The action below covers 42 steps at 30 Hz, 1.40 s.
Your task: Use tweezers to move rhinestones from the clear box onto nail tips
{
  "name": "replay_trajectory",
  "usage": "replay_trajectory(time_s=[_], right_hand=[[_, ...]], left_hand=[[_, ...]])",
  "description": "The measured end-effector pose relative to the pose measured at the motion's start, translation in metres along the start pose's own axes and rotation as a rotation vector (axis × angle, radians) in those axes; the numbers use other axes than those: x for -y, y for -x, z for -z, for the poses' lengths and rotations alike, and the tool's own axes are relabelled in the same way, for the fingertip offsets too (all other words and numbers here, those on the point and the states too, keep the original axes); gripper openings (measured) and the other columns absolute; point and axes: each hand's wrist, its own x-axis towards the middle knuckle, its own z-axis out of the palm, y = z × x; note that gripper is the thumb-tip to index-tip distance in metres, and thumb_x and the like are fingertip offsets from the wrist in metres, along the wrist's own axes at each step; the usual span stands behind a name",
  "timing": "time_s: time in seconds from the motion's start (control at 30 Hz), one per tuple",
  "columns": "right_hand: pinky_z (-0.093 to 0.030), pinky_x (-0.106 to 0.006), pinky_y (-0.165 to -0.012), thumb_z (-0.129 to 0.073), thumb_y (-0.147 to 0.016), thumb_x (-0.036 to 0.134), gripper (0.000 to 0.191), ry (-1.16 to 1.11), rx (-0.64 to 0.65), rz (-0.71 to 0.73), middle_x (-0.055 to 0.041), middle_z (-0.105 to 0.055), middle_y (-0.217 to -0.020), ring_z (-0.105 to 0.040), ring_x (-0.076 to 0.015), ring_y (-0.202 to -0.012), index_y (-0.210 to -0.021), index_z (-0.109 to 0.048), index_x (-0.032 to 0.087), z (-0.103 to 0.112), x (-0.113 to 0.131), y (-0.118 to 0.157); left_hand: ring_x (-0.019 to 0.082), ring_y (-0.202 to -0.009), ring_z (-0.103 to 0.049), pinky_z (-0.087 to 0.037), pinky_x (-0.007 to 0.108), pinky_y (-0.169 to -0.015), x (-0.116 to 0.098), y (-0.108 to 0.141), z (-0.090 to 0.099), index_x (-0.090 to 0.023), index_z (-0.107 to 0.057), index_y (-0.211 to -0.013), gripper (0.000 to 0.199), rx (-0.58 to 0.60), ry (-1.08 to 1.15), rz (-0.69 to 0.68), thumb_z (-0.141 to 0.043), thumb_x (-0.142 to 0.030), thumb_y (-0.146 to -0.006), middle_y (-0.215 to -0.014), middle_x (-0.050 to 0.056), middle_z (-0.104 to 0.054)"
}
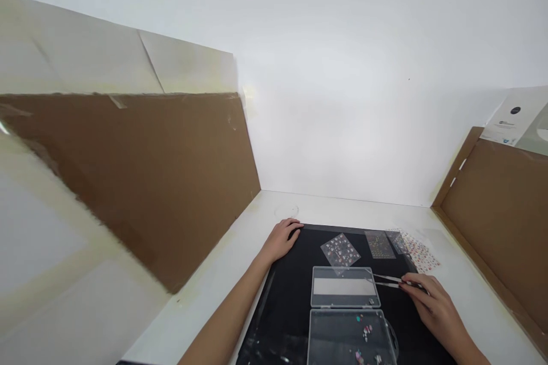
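The right hand [436, 308] is closed on a pair of metal tweezers [389, 280], whose tips reach the edge of an open clear plastic case [345, 288]; whether they hold anything cannot be determined. The left hand [280, 240] lies open at the top edge of a black mat [282, 302]. Small coloured pieces [366, 331] already lie in the case's lower half, while several sticker sheets [340, 251] remain on the mat and white tabletop [205, 302].

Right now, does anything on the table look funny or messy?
Yes, a little. The speckled sticker sheet lies crooked and hangs off the black mat onto the white table. A darker sheet seems to overlap its corner, so they look untidy.
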Motion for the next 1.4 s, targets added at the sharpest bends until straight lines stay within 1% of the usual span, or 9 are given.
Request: replay_trajectory(time_s=[0.17, 0.33, 0.5, 0.77, 0.97, 1.17, 1.3, 1.4], right_hand=[[-0.062, -0.028, -0.075, -0.058, -0.103, 0.021, 0.030, 0.028, 0.030, 0.025, -0.0059, -0.080, -0.105, -0.077, -0.0167, -0.087, -0.123, -0.077, 0.033, 0.003, -0.003, 0.005], [-0.062, -0.030, -0.074, -0.054, -0.103, 0.021, 0.031, 0.062, 0.040, 0.009, -0.0051, -0.080, -0.103, -0.078, -0.0181, -0.087, -0.116, -0.079, 0.034, 0.005, -0.010, 0.011], [-0.063, -0.032, -0.075, -0.053, -0.102, 0.023, 0.030, 0.074, 0.029, -0.027, -0.0061, -0.080, -0.105, -0.078, -0.0192, -0.088, -0.109, -0.080, 0.034, 0.005, -0.018, 0.020], [-0.063, -0.030, -0.076, -0.059, -0.100, 0.022, 0.027, 0.035, 0.011, -0.032, -0.0043, -0.080, -0.106, -0.078, -0.0183, -0.090, -0.114, -0.079, 0.034, 0.008, -0.022, 0.023], [-0.063, -0.033, -0.077, -0.057, -0.102, 0.026, 0.026, 0.030, 0.019, -0.090, -0.0054, -0.080, -0.107, -0.077, -0.0199, -0.092, -0.110, -0.081, 0.034, 0.006, -0.022, 0.028], [-0.062, -0.036, -0.076, -0.052, -0.105, 0.031, 0.029, 0.055, -0.055, -0.162, -0.0070, -0.079, -0.105, -0.076, -0.0212, -0.088, -0.105, -0.081, 0.032, 0.003, -0.025, 0.035], [-0.063, -0.034, -0.076, -0.056, -0.103, 0.030, 0.025, 0.033, -0.013, -0.138, -0.0055, -0.079, -0.105, -0.077, -0.0200, -0.089, -0.106, -0.081, 0.034, 0.003, -0.024, 0.032], [-0.064, -0.033, -0.076, -0.056, -0.103, 0.030, 0.026, 0.018, 0.021, -0.115, -0.0054, -0.080, -0.106, -0.077, -0.0200, -0.090, -0.105, -0.082, 0.034, 0.005, -0.025, 0.029]], left_hand=[[0.029, -0.121, -0.068, -0.056, 0.051, -0.107, 0.000, 0.000, -0.001, -0.027, -0.077, -0.116, 0.038, -0.006, 0.014, 0.005, -0.043, -0.036, -0.105, -0.126, 0.010, -0.074], [0.029, -0.121, -0.068, -0.055, 0.050, -0.108, 0.000, 0.000, 0.000, -0.027, -0.077, -0.116, 0.038, -0.004, 0.027, -0.004, -0.043, -0.036, -0.105, -0.127, 0.010, -0.075], [0.029, -0.122, -0.068, -0.055, 0.050, -0.108, 0.002, 0.001, 0.000, -0.027, -0.077, -0.117, 0.038, -0.004, 0.037, -0.002, -0.043, -0.036, -0.105, -0.127, 0.010, -0.075], [0.028, -0.123, -0.067, -0.054, 0.049, -0.110, 0.004, 0.001, -0.003, -0.028, -0.077, -0.117, 0.036, -0.003, 0.049, 0.009, -0.044, -0.036, -0.105, -0.127, 0.008, -0.075], [0.028, -0.124, -0.067, -0.054, 0.049, -0.111, 0.004, 0.000, -0.003, -0.028, -0.077, -0.118, 0.036, 0.005, 0.058, 0.011, -0.045, -0.037, -0.105, -0.128, 0.009, -0.074], [0.029, -0.124, -0.067, -0.054, 0.050, -0.111, 0.004, 0.000, -0.001, -0.028, -0.077, -0.118, 0.036, 0.009, 0.054, 0.010, -0.045, -0.037, -0.105, -0.129, 0.009, -0.074], [0.029, -0.124, -0.066, -0.055, 0.048, -0.109, 0.004, -0.001, 0.000, -0.028, -0.077, -0.117, 0.036, 0.013, 0.056, 0.007, -0.044, -0.037, -0.104, -0.128, 0.008, -0.075], [0.029, -0.124, -0.067, -0.056, 0.048, -0.108, 0.003, -0.001, 0.000, -0.028, -0.077, -0.117, 0.037, 0.014, 0.058, 0.007, -0.044, -0.037, -0.105, -0.128, 0.008, -0.075]])
